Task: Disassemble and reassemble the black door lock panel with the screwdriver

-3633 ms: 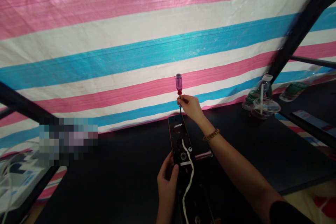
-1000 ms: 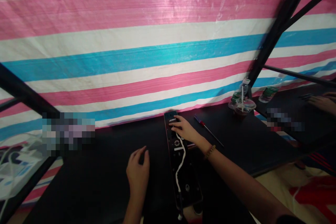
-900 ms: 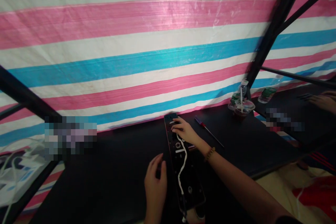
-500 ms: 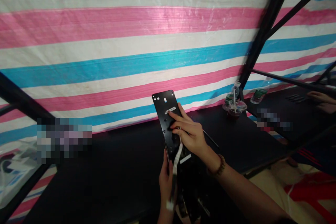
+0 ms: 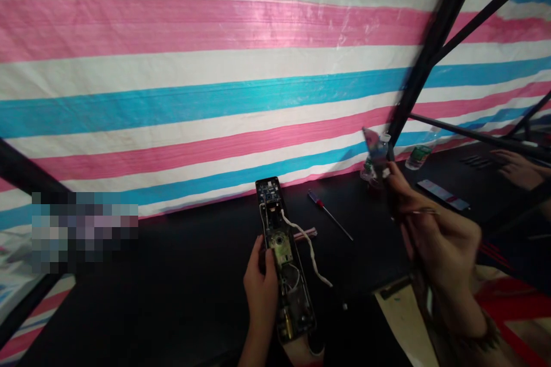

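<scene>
A long black electronics housing (image 5: 306, 289) lies open-faced towards me, showing a green circuit board (image 5: 269, 192), a metal plate with a round hole, thin wires and a brass-coloured cylinder (image 5: 287, 322). My left hand (image 5: 262, 281) grips its left edge, thumb on the rim. From the housing a white cable (image 5: 312, 252) trails to the right. Off to the right, my right hand (image 5: 437, 235) is closed on the flat black cover plate (image 5: 375, 146), which is tilted nearly edge-on and blurred. A screwdriver (image 5: 317, 200) rests on the table between them.
A small pinkish item (image 5: 309, 234) lies beside the housing. Plastic bottles (image 5: 418, 156) and a phone (image 5: 443, 194) are on the right, near another person's hand (image 5: 519, 166). Black metal bars (image 5: 424, 69) frame the striped sheet (image 5: 215, 103) behind the black table (image 5: 172, 275).
The cover plate has come away from the housing and swung right in my right hand, exposing the insides. My left hand has stayed on the housing's left side.
</scene>
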Available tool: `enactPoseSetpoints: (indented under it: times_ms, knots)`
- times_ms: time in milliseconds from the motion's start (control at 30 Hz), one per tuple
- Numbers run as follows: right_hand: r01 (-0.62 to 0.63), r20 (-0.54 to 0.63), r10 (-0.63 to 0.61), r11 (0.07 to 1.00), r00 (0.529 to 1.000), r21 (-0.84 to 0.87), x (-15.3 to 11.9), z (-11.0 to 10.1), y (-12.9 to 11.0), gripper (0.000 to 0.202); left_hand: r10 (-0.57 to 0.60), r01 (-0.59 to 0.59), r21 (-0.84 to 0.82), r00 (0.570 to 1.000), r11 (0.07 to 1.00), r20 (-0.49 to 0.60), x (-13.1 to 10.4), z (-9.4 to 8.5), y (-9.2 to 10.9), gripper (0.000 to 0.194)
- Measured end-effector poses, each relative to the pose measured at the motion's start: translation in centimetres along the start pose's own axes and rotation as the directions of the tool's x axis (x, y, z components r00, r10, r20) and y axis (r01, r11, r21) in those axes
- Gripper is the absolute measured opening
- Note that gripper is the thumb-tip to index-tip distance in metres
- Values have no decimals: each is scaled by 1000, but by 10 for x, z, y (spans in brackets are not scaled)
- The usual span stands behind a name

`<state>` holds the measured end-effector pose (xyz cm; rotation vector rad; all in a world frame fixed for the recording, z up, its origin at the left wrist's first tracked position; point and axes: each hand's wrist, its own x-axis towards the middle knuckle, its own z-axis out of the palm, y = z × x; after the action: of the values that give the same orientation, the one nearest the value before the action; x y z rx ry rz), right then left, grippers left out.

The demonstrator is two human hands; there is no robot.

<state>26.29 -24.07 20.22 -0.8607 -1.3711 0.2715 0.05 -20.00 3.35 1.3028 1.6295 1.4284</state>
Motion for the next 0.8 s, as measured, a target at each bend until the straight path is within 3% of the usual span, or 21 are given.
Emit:
enactPoseSetpoints:
  times_ms: [33,133,267,367,467,567,700,800]
  knots:
    - [-25,-5,25,1000,1000,-2,2,0,21,13,76,-77,62,997,995,9,4,-2,2,43]
    - [-194,145,206,977,968,-93,2,-3,103,18,248,-265,238,964,934,100,16,-6,8,34]
    - [-336,231,394,907,889,-254,-7,-16,215,26,302,-344,337,938,877,173,28,-6,11,24]
    - [-352,253,463,854,849,-382,-7,-25,264,28,386,-418,354,908,836,162,26,-6,15,22]
    - [-364,238,504,814,830,-452,-2,-26,283,25,462,-477,356,877,804,130,19,-11,24,23]
    - [-372,232,523,795,820,-479,6,-23,287,22,469,-462,343,881,818,68,19,-24,26,24]
    - [-358,219,524,778,823,-516,19,-20,277,23,416,-406,403,907,820,67,31,-50,-5,27]
    - [-303,197,462,793,865,-528,27,-5,241,32,341,-381,499,924,778,174,37,-61,-34,29]
